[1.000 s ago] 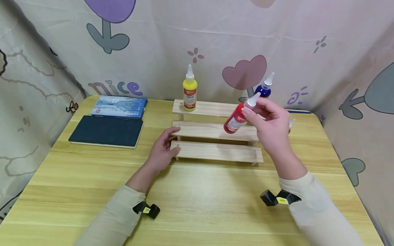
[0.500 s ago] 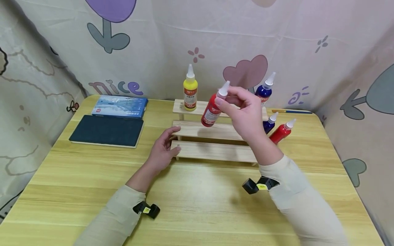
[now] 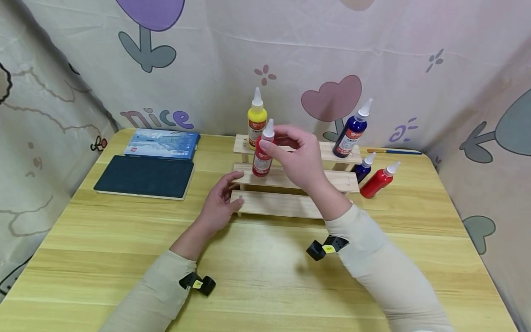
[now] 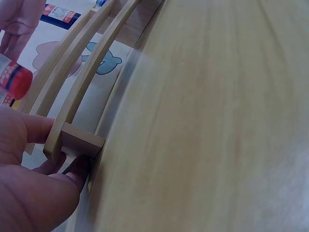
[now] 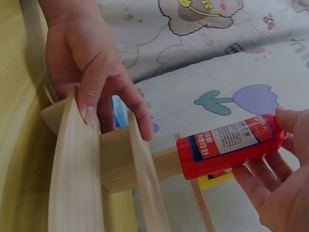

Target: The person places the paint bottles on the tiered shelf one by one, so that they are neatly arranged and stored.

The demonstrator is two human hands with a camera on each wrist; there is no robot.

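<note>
My right hand point(image 3: 302, 159) pinches a red squeeze bottle point(image 3: 262, 162) with a white nozzle just below its neck. The bottle is upright over the left end of the middle step, and its base overlaps that step in the head view. My left hand point(image 3: 216, 203) grips the left end of a three-step wooden display rack point(image 3: 290, 204), thumb on the lowest step and a finger at the middle one. On the top step stand a yellow bottle point(image 3: 257, 115), partly hidden by the red one, and a dark blue bottle point(image 3: 351, 133) at the right end.
Right of the rack are a smaller-looking blue bottle point(image 3: 362, 169) and another red bottle point(image 3: 376, 183), with a paintbrush point(image 3: 394, 151) behind. A dark flat case point(image 3: 145, 176) and a blue box point(image 3: 162, 144) lie at the left. A patterned curtain point(image 3: 220, 60) hangs behind the table.
My right hand has carried the red bottle leftward, turned it from tilted to upright and lowered it toward the middle step. The bottles at the right have come into view. My left hand stays put.
</note>
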